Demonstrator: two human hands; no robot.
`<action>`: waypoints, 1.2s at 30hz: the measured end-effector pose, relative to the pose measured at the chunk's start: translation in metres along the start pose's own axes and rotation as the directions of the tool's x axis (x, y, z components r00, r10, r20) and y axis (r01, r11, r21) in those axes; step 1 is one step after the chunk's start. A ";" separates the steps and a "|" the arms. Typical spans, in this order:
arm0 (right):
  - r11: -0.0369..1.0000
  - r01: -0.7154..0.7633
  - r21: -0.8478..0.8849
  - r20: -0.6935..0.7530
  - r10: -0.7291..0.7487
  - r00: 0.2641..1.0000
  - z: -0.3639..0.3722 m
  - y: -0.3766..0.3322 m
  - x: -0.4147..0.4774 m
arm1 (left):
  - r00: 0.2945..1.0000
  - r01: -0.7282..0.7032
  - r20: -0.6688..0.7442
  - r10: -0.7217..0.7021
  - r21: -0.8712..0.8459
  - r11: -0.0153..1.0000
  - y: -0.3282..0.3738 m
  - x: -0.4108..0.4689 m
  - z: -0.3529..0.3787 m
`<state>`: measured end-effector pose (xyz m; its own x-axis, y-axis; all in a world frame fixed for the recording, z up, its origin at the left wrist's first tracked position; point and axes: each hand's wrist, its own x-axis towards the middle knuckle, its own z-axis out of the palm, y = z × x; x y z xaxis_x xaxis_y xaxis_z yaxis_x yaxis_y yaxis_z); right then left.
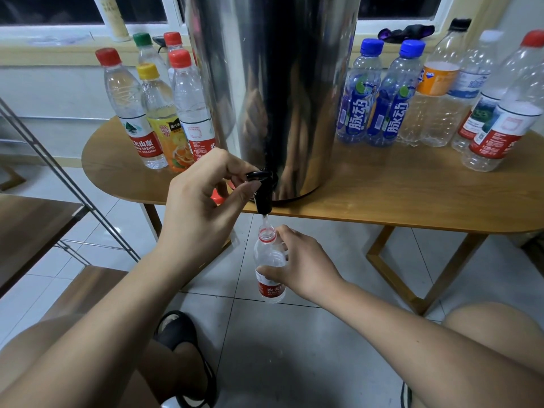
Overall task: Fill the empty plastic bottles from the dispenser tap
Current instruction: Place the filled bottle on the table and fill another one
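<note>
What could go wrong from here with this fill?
1. The bottle hangs in the right hand with a gap under the tap. A small drift off its narrow mouth would likely send water onto the tiled floor.
2. The left hand pinches the tap lever. A late release may overflow the bottle onto the right hand.

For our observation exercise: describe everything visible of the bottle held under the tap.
The bottle is clear plastic, uncapped, with a red neck ring and a red-and-white label low down. It hangs roughly upright, mouth just under the black tap, water streaming in. The right hand grips its body.
</note>
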<state>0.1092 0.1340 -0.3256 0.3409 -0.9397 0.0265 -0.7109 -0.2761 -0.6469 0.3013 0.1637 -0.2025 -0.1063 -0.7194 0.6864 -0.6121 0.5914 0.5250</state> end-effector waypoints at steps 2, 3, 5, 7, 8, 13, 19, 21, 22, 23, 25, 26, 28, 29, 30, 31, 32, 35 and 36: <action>1.000 -0.001 0.002 -0.002 0.001 1.000 0.000 0.000 0.000 | 1.000 0.000 0.000 0.000 -0.001 1.000 0.000 0.000 0.000; 1.000 -0.002 0.006 -0.001 0.002 1.000 0.000 0.000 0.000 | 1.000 -0.001 -0.002 0.001 -0.001 1.000 0.000 0.000 0.000; 1.000 -0.002 0.014 0.003 0.002 1.000 0.000 -0.001 0.000 | 1.000 -0.001 -0.006 0.001 0.003 1.000 0.000 0.000 0.000; 1.000 -0.001 0.017 0.007 0.001 1.000 0.000 -0.001 0.000 | 1.000 -0.001 -0.006 0.001 0.007 1.000 0.000 0.000 0.000; 1.000 -0.002 0.015 0.012 0.002 1.000 -0.001 -0.001 0.000 | 1.000 0.000 -0.005 0.000 0.007 1.000 0.000 0.000 0.000; 1.000 0.007 0.013 0.004 -0.007 1.000 -0.001 -0.001 -0.001 | 1.000 -0.003 -0.007 0.003 0.015 1.000 0.000 0.000 0.000; 1.000 0.012 0.016 -0.005 -0.012 1.000 0.000 0.001 0.000 | 1.000 -0.003 -0.007 0.003 0.011 1.000 -0.001 0.000 0.000; 1.000 0.013 0.015 -0.012 -0.013 1.000 0.001 0.001 0.000 | 1.000 -0.001 -0.005 0.001 0.002 1.000 -0.002 0.000 0.000; 1.000 0.014 0.015 -0.014 -0.014 1.000 0.001 0.002 0.000 | 1.000 -0.001 -0.003 0.001 0.001 1.000 -0.003 0.000 0.000; 1.000 0.014 0.015 -0.014 -0.014 1.000 0.001 0.002 0.000 | 1.000 -0.002 0.000 0.002 0.001 1.000 -0.003 0.000 0.000; 1.000 0.009 0.018 -0.012 -0.009 1.000 0.002 0.002 0.000 | 1.000 -0.002 0.000 0.002 0.002 1.000 -0.003 -0.001 0.000; 1.000 0.007 0.019 -0.013 -0.007 1.000 0.002 0.002 0.001 | 1.000 0.000 0.000 0.000 0.003 1.000 -0.004 -0.001 0.000; 1.000 0.003 0.021 -0.015 -0.003 1.000 0.002 0.002 0.001 | 1.000 0.005 0.003 -0.005 0.007 1.000 -0.004 -0.001 0.000; 1.000 0.001 0.020 -0.014 -0.001 1.000 0.002 0.002 0.001 | 1.000 0.007 0.004 -0.007 0.007 1.000 -0.004 -0.001 0.000; 1.000 0.000 0.019 -0.014 0.000 1.000 0.002 0.002 0.001 | 1.000 0.009 0.003 -0.009 0.008 1.000 -0.004 -0.001 0.000; 1.000 0.000 0.017 -0.014 0.000 1.000 0.002 0.003 0.001 | 1.000 0.010 0.002 -0.010 0.008 1.000 -0.004 -0.001 0.000; 1.000 0.000 0.016 -0.015 0.000 1.000 0.002 0.003 0.001 | 1.000 0.010 0.000 -0.010 0.010 1.000 -0.004 -0.001 0.000; 1.000 -0.003 0.011 -0.014 0.004 1.000 0.002 0.003 0.001 | 1.000 0.007 0.001 -0.007 0.013 1.000 -0.004 -0.001 0.000; 1.000 -0.005 0.011 -0.013 0.005 1.000 0.002 0.002 0.001 | 1.000 0.006 0.002 -0.006 0.015 1.000 -0.004 -0.001 0.000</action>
<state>0.1089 0.1324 -0.3284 0.3287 -0.9438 0.0333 -0.7060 -0.2690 -0.6551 0.3039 0.1615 -0.2052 -0.1041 -0.7240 0.6819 -0.6245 0.5812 0.5217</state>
